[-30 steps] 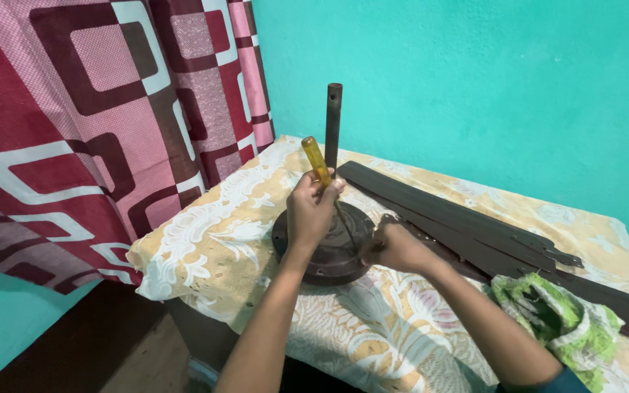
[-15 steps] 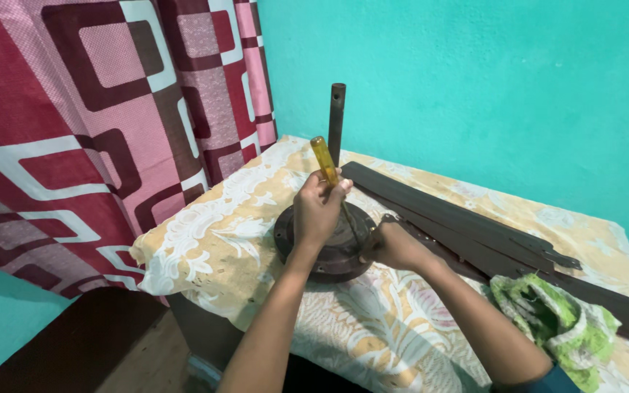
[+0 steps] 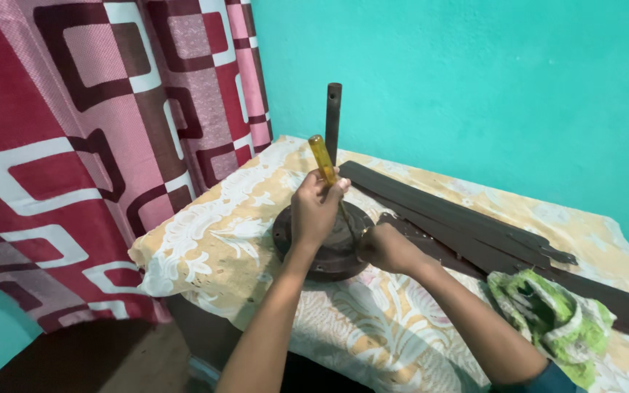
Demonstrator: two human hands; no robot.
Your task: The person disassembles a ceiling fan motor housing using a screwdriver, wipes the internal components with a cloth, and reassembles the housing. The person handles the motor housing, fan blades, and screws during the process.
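Note:
A dark round fan motor housing (image 3: pixel 325 256) with an upright brown rod (image 3: pixel 333 120) sits on a cloth-covered table (image 3: pixel 220 240). My left hand (image 3: pixel 316 209) grips a screwdriver with a yellow handle (image 3: pixel 322 159), its shaft angled down toward the housing's right side. My right hand (image 3: pixel 386 246) rests closed on the housing's right edge, by the screwdriver's tip. What the right hand's fingers hold is hidden.
Long dark fan blades (image 3: pixel 475 225) lie across the table behind my right arm. A green and white rag (image 3: pixel 551 316) lies at the right. A red patterned curtain (image 3: pixel 96 145) hangs at the left; a teal wall (image 3: pixel 475 87) stands behind.
The view has shifted slightly; my hands stay on the screwdriver and the housing with little visible movement.

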